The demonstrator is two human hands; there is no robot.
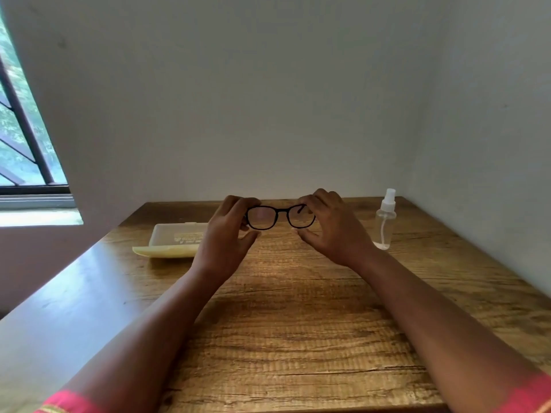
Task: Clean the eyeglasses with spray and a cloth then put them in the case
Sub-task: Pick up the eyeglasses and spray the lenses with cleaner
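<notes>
Above the far half of our wooden table [298, 308] we hold the eyeglasses [280, 217] up in the air, lenses facing away from us and the black frame level. Our left hand [226, 234] pinches the left end of the frame, fingers curled over its top corner and the thumb stretched out beneath. Our right hand [331, 228] grips the right end the same way, fingers over the top, thumb below. So the glasses sit between our two hands, touching both, clear of the tabletop. To the left, partly hidden behind our left hand, lies the pale case [176, 238] with a yellowish cloth [165, 251] just in front of it. To the right, near our right wrist, the clear spray bottle [385, 222] stands upright.
</notes>
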